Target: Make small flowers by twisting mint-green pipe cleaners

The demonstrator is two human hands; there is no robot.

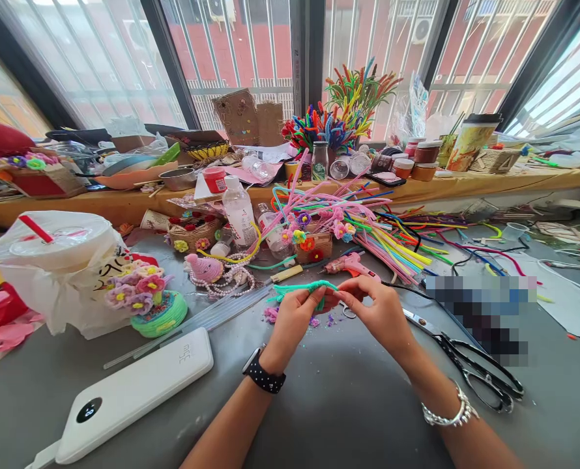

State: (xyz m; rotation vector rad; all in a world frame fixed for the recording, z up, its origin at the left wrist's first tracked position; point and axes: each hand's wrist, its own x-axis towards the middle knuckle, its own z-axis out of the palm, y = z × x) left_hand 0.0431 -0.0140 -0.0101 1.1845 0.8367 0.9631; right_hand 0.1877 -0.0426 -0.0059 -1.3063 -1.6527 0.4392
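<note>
Teal pipe cleaners (290,290) are held up over the middle of the table, their loose ends pointing left. My left hand (297,319) pinches the bundle between thumb and fingers. At its right end, the fingertips of my right hand (375,309) are closed on the same teal strands. Behind my fingers part of the bundle is hidden. Small purple and pink fuzzy scraps (314,322) lie on the table below. A pink glue gun (346,266) rests just beyond my right hand, and large black-handled scissors (470,365) lie to its right.
A white power bank (138,397) lies front left, near a green pot of fuzzy flowers (158,312) and a bagged drink cup (60,260). Clear glue sticks (212,319) lie behind. Many loose pipe cleaners (388,247) spread across the back. A blurred-out dark object (480,319) is at right.
</note>
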